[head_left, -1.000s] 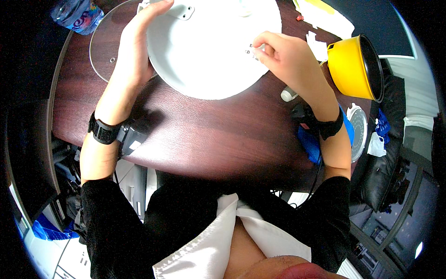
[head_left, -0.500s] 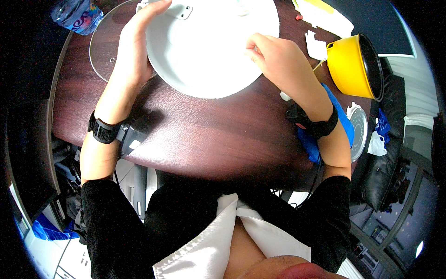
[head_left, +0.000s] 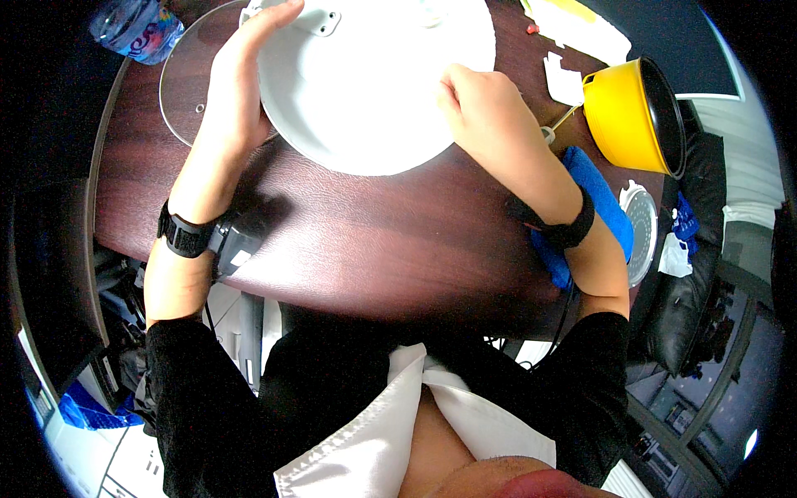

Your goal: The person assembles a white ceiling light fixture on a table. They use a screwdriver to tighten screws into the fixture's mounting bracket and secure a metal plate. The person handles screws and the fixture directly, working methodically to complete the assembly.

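Note:
A large white pan (head_left: 357,108) with a riveted plate on its inner wall is tilted toward me at the top of the view. My left hand (head_left: 241,91) is closed around its left side, with the thumb over the rim beside the riveted plate; the other fingers are hidden behind it. My right hand (head_left: 481,104) is over the right part of the pan's white inside, its fingers curled in a pinch. Whatever lies between those fingertips, if anything, is hidden. A clear glass lid (head_left: 178,95) lies on the table beside my left hand.
To the right a yellow pot (head_left: 614,120) lies on its side near a white scrap (head_left: 564,80). Below it are a blue cloth (head_left: 598,195) and a round grey-white perforated disc (head_left: 639,232). A plastic bottle (head_left: 137,31) stands at the far left. The brown table (head_left: 332,257) has a curved front edge.
My right hand has shifted slightly down and left across the pan's inside, its fingers still curled. The pan has moved slightly left. My left hand keeps its hold.

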Demonstrator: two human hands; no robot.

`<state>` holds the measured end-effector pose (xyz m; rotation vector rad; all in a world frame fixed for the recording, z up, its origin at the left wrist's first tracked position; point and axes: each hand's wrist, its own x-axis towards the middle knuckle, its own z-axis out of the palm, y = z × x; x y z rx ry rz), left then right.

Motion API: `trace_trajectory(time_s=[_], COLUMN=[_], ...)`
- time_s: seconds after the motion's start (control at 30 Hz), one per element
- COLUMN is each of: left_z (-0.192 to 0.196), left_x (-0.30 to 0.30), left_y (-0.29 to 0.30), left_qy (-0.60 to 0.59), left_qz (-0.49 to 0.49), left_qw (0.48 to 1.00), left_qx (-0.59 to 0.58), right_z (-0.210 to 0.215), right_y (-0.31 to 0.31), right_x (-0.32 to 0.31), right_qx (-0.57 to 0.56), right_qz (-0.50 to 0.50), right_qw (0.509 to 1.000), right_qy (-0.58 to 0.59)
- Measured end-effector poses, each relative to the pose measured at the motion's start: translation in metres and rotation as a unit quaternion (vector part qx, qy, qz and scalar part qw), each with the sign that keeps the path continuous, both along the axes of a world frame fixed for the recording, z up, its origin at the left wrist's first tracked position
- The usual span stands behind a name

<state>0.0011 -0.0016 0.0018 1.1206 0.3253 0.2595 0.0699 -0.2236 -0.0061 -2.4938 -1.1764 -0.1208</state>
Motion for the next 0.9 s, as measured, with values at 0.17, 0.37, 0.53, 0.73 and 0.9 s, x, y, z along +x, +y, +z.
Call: trace_trajectory(time_s=[0.17,0.37,0.53,0.73,0.9], left_z=[0.008,-0.001,0.001,-0.004,-0.002], left_x=[-0.001,-0.003,-0.002,-0.002,-0.003], left_y=[-0.006,0.001,-0.002,0.002,0.001], left_qy=[0.003,0.014,0.003,-0.006,-0.009], left_qz=[-0.028,-0.006,-0.014,-0.002,0.000], left_qw=[1.000,1.000,1.000,1.000,1.000], left_qx=[0.003,-0.003,0.008,0.006,0.007], right_z=[0.009,0.026,0.020,0.013,0.009], right_y=[-0.003,-0.015,-0.013,-0.009,-0.005], right_x=[0.002,0.004,0.004,0.004,-0.001], right_qx=[0.046,0.001,-0.021,-0.038,-0.024], right_qz=[-0.027,0.054,0.102,0.098,0.031], right_qw=[0.994,0.998,0.995,0.993,0.999], right_qy=[0.100,0.026,-0.012,-0.059,-0.011])
